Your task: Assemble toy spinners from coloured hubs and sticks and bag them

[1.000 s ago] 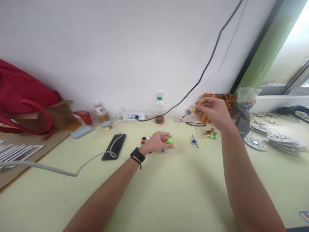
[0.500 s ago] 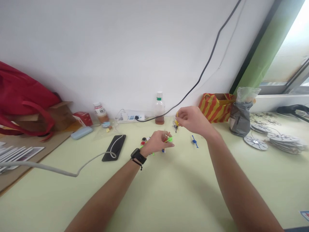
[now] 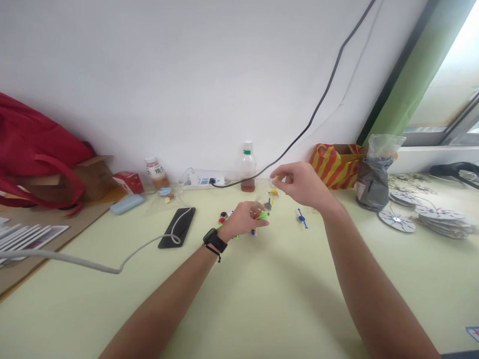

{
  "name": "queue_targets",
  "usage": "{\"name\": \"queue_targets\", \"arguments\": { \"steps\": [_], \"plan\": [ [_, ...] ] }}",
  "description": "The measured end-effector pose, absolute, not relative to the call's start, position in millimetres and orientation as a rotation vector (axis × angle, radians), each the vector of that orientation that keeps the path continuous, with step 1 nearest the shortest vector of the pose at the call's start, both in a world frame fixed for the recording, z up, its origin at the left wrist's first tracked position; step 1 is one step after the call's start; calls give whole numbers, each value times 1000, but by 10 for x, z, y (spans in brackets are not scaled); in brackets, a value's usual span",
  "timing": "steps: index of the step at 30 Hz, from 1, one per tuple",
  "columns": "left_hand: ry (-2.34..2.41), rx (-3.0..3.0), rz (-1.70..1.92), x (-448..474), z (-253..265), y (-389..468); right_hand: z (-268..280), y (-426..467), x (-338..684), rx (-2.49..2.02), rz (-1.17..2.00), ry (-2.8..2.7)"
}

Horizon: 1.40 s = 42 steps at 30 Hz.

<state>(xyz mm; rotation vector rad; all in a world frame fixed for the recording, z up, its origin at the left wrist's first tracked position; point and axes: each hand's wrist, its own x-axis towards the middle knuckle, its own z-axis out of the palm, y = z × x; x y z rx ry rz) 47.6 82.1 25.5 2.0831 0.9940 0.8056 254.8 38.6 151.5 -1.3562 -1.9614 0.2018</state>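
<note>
My left hand (image 3: 245,218), with a dark watch on its wrist, is closed around small bright green and red plastic pieces (image 3: 263,215). Up and to its right, my right hand (image 3: 295,180) pinches a small yellow plastic piece (image 3: 275,191) between thumb and fingertips; its exact kind is too small to tell. A small grey part (image 3: 268,205) shows between the two hands. Under and beside my left hand lie several small coloured pieces (image 3: 222,220), partly hidden by it. A blue plastic piece (image 3: 302,219) with thin arms rests on the table below my right hand.
A black phone (image 3: 177,228) with a grey cable lies on the left. Along the wall stand a labelled bottle (image 3: 156,173), a power strip (image 3: 202,179) and a clear bottle (image 3: 248,167). To the right are a striped bag (image 3: 334,167), a grey bag (image 3: 372,182) and stacked discs (image 3: 445,219).
The yellow piece at my right fingertips has shifted and turned slightly, and the grey part now sits closer to my left hand. Both hands stay in nearly the same places.
</note>
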Motion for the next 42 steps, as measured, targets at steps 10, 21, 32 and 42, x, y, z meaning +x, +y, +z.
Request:
{"name": "queue_targets", "arguments": {
  "steps": [10,21,32,42],
  "plan": [
    [980,2072,802,481,268,830,1405,410,2505,-1574,169,-2316],
    [857,1914,701,479,337,783,1465,343,2522,-1422,282,-2268],
    [711,1633,755,502,383,765,1567,260,2520,-1200,291,-2137],
    [727,1590,947,475,401,818,1528,328,2505,-1089,308,-2075]
  ]
}}
